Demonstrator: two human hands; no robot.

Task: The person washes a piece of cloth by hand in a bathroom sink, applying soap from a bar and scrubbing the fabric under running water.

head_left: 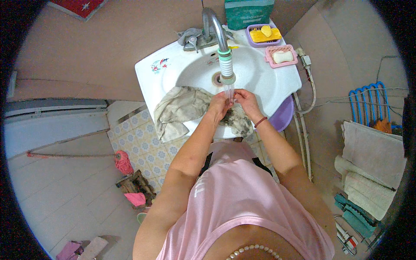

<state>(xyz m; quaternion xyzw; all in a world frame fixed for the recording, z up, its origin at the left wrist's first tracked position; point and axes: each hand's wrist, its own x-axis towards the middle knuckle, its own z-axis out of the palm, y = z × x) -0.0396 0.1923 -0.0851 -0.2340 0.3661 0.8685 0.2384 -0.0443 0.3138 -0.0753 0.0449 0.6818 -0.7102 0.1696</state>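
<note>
A: Where does the cloth lie?

B: The cloth [184,108] spreads over the front of the sink [260,82], its larger part to the left of the hands, draped across the rim. A darker, blotched part shows below the hands, between the wrists; the left forearm and hand hide how the two parts join.

A: Materials and textures?

B: Cloth: limp, creased, off-white with grey stains. Sink: smooth, glossy white, with an oval bowl and a round drain [217,79]. Faucet [210,19]: curved metal, ending in a ribbed white nozzle [226,67] with a green ring. Water [228,89] falls from it in fine streams.

A: And the hands?

B: The left hand [221,106] and right hand [245,103] are together directly under the nozzle, fingers curled inward and meeting in the water. The left lies against the cloth's edge; whether either grips fabric cannot be told. A dark red beaded bracelet [260,122] circles the right wrist.

A: Farther out?

B: At right, a pink dish [268,55] bears white soap [282,56]; just behind it stands a purple dish [264,44] with yellow pieces [271,34].
</note>
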